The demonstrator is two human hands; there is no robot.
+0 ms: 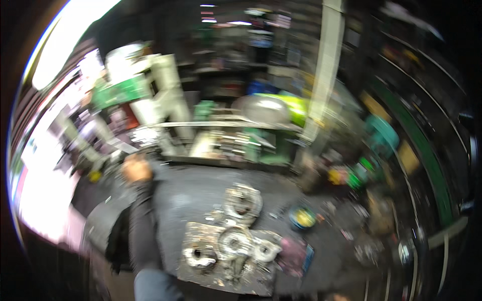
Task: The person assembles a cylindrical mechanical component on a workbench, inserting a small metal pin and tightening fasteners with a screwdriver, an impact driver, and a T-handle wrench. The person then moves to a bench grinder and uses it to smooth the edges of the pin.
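Observation:
My left hand (136, 168) is stretched out to the far left corner of the dark workbench (186, 188), beside a bright metal piece (145, 136). Motion smears its fingers, so its grip is unclear. At the lower edge, right of the middle, a small blurred patch seems to be the top of my right hand (340, 297); its fingers are hidden. Between the arms lies a worn board (196, 273) bearing several round metal machine parts, among them a ring-shaped housing (235, 242). Another metal housing (243, 203) sits just behind the board.
A small blue-rimmed tin with yellow contents (303, 218) stands right of the parts, near a pinkish cloth or bag (292, 256). Behind the bench are a crowded shelf (231, 125) and a pale post (326, 65). Clutter fills the right side. A person (261, 37) stands far back.

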